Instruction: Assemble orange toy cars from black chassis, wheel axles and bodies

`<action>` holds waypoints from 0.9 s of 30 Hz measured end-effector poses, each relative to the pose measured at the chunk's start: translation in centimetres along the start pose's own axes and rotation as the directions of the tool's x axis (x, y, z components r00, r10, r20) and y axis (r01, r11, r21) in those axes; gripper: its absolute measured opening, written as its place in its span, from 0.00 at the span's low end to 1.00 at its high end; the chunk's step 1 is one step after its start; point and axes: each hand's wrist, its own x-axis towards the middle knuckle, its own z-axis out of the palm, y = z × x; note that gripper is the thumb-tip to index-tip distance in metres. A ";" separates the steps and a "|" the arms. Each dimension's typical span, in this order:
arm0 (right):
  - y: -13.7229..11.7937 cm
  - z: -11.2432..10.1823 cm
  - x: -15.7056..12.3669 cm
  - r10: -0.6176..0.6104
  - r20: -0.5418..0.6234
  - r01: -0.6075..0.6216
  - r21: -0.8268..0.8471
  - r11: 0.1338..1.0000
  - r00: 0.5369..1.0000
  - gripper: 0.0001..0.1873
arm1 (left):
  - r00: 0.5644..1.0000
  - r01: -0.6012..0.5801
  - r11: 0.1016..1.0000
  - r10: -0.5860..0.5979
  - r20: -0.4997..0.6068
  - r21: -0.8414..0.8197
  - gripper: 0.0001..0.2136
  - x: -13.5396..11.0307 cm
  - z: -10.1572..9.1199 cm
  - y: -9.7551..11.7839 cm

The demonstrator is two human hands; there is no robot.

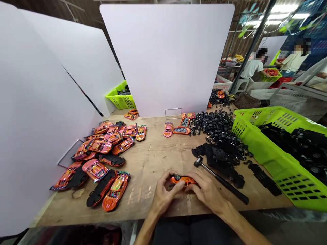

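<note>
1. Orange toy car (184, 180) between both hands, close over the wooden workbench (153, 163) near its front edge, with much of the body hidden by the fingers.
2. Left hand (165, 192) at the car's left end, fingers (171, 177) curled over the body and grasping it.
3. Right hand (208, 190) at the car's right end, fingers (194, 185) clenched around the body as well, with no sign of release.
4. Black-handled hammer (219, 180) lying just right of the car, beside the right hand, head turned away from the bench edge.
5. Black plastic car chassis (219, 156) in a loose heap just beyond the hammer, up and right of the car.
6. Black wheels on metal axles (217, 126) in a scattered pile farther behind the car.
7. Lime-green plastic basket (255, 115) well right of the car, full of black parts.
8. Orange car bodies (102, 146), with some black chassis among them, strewn well left of the car.
9. White partition panels (166, 58) behind the car, and two co-workers (252, 64) far behind it to the right.
</note>
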 end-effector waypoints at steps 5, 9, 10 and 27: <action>0.4 -0.6 0.6 0.076 -0.015 -0.076 -0.003 0.997 0.997 0.12 | 0.997 -0.040 0.975 0.052 -0.051 0.219 0.12 -0.1 -0.8 -0.7; 0.9 0.8 -0.2 0.249 -0.104 -0.234 0.135 0.963 0.963 0.09 | 0.993 -0.088 0.928 0.111 -0.044 0.363 0.11 -0.5 -0.3 -1.1; 1.0 1.2 -0.4 0.260 -0.131 -0.236 0.170 0.957 0.957 0.08 | 0.991 -0.108 0.916 0.130 -0.029 0.387 0.10 -0.6 -0.2 -1.1; -3.4 -2.0 1.4 0.321 0.093 -0.335 0.262 0.905 0.942 0.18 | 0.896 -0.442 0.293 0.093 0.435 0.848 0.27 -0.7 1.5 4.0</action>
